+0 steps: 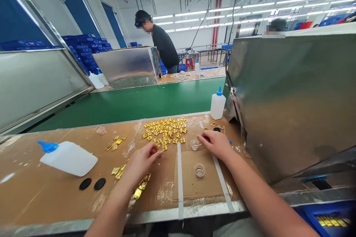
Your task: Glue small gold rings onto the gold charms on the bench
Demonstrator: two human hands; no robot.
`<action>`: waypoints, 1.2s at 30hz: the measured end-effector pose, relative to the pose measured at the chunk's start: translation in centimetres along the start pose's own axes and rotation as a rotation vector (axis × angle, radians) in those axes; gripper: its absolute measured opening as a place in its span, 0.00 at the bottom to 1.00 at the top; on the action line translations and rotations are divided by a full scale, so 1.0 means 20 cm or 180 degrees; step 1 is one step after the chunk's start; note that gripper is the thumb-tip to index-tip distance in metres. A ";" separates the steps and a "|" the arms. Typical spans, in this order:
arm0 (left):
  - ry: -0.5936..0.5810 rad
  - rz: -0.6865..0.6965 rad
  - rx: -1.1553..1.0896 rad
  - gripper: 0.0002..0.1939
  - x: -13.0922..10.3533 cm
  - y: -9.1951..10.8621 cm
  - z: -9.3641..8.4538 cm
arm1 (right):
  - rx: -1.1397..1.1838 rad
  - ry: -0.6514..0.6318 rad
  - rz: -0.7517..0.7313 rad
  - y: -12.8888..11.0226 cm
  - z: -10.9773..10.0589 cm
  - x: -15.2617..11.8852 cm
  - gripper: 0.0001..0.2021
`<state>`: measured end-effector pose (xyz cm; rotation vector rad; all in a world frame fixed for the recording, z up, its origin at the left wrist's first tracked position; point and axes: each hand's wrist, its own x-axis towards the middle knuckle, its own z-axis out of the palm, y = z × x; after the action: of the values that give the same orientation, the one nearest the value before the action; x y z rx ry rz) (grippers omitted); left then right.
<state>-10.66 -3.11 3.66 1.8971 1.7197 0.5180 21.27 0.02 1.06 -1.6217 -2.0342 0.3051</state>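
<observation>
My left hand (144,155) is over the cardboard-covered bench, fingers curled together at the front edge of a spread of small gold metal pieces (164,127); whatever they pinch is hidden. My right hand (217,143) has its fingertips pressed together just above a small clear cup (195,144). A thin pale line shows at those fingertips, too small to name. Nearer to me, a second clear cup (199,170) stands on a cardboard pad (191,189) taped down with white strips. More gold pieces (141,186) lie in a row beside my left forearm.
A white squeeze bottle (69,158) lies at left near two black discs (85,183). Another bottle (218,104) stands at the back right. Beyond runs a green belt (133,102); a metal panel (289,103) rises at right. A person (165,46) stands across the belt.
</observation>
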 end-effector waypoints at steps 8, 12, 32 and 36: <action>0.0061 0.1366 -0.0636 0.15 0.26 0.34 0.34 | -0.0216 -0.0405 -0.0219 -0.01 0.00 -0.01 0.19; 0.0114 0.1239 -0.0087 0.12 0.26 0.33 0.39 | -0.0193 -0.0402 -0.0361 0.00 0.03 -0.01 0.17; 0.0190 0.1469 0.1354 0.13 0.25 0.33 0.46 | 0.0794 -0.0563 0.0175 0.00 0.09 0.03 0.15; 0.0099 0.1383 0.1165 0.16 0.26 0.33 0.47 | 0.1582 -0.0452 0.0483 0.02 0.13 0.05 0.14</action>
<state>0.74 0.56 -0.09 2.5615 1.4959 0.4076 20.02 1.49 -1.02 -1.4653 -1.7456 0.9238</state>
